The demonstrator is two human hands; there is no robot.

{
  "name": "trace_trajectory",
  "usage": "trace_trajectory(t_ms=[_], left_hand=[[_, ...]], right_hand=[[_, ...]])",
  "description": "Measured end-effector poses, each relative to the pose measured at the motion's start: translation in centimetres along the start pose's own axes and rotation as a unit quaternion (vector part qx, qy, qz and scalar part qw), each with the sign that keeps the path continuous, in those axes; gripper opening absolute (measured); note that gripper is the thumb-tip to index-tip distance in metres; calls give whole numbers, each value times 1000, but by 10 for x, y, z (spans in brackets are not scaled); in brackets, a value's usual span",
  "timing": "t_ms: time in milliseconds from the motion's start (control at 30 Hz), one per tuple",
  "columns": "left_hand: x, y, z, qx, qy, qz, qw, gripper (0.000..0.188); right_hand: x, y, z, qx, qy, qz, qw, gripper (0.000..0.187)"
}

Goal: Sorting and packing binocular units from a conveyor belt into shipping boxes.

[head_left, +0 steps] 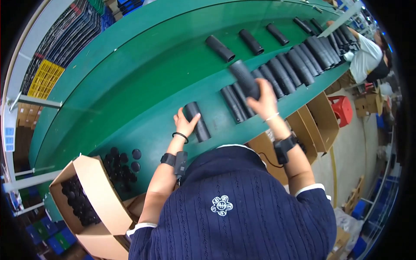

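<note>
My left hand (185, 125) is closed around the side of a smooth black tube (200, 127) on the green work table, its thumb across the top. In my right hand (265, 103) a black tube with a ribbed surface (244, 78) is held above the table, slightly blurred. Beneath and beside it stand or lie two black tubes (232, 104) close together. From there a row of similar black tubes (279, 71) runs side by side toward the far right.
Several spaced tubes (250, 41) lie on the green conveyor belt (151, 69) beyond the table. Round black caps (119, 167) are scattered at the left, by a cardboard box (102, 186) of more caps. Open cartons (318, 123), a red stool (341, 111) and another person (366, 56) are at the right.
</note>
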State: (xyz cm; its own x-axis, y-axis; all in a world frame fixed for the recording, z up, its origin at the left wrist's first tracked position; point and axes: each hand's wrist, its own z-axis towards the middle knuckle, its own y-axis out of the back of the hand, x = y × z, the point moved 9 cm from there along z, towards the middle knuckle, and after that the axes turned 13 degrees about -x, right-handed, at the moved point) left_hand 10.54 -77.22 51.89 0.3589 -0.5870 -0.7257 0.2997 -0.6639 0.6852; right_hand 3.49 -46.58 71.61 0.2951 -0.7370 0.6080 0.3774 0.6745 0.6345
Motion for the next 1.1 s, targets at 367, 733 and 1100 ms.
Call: trace_trajectory(t_ms=[367,733,1100], left_hand=[[11,-31,7,135,142,-262,945,94],[-1,-9,-3,146,203,-380,891,65],[-87,42,-39,199,-90,-325,920,66]], right_hand=[[-123,107,73,-155,131,-374,905,63],[-302,149,47,-271,-233,-68,931,51],[-37,-36,-10,144,-240,298,913,19]])
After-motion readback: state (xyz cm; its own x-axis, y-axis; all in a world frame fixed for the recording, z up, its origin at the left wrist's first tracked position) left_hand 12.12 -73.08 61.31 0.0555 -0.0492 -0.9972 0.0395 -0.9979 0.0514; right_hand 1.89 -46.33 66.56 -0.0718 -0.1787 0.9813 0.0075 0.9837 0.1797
